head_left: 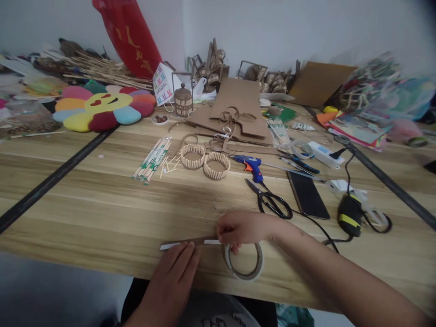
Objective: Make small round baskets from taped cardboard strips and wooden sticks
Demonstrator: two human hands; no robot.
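Near the table's front edge lies a narrow brown cardboard strip point(200, 241) with white tape pieces point(167, 246) along it. My left hand point(177, 268) rests flat on the strip, fingers stretched out and pressing it down. At the strip's right end my right hand point(235, 229) is closed, its fingers pinched at the white tape beside the tape roll point(260, 261). The roll stands around its lower fingers, and one fingertip shows inside the ring. What exactly the pinch holds is partly hidden by the fingers.
Beyond my hands are black scissors point(269, 200), a blue glue gun point(250, 164), a phone point(308, 195) and two stick rings point(217, 165). Bagged sticks point(153, 159) lie further left. Cardboard sheets point(238, 102) and a flower cushion point(105, 108) are further back. Cables run at the right.
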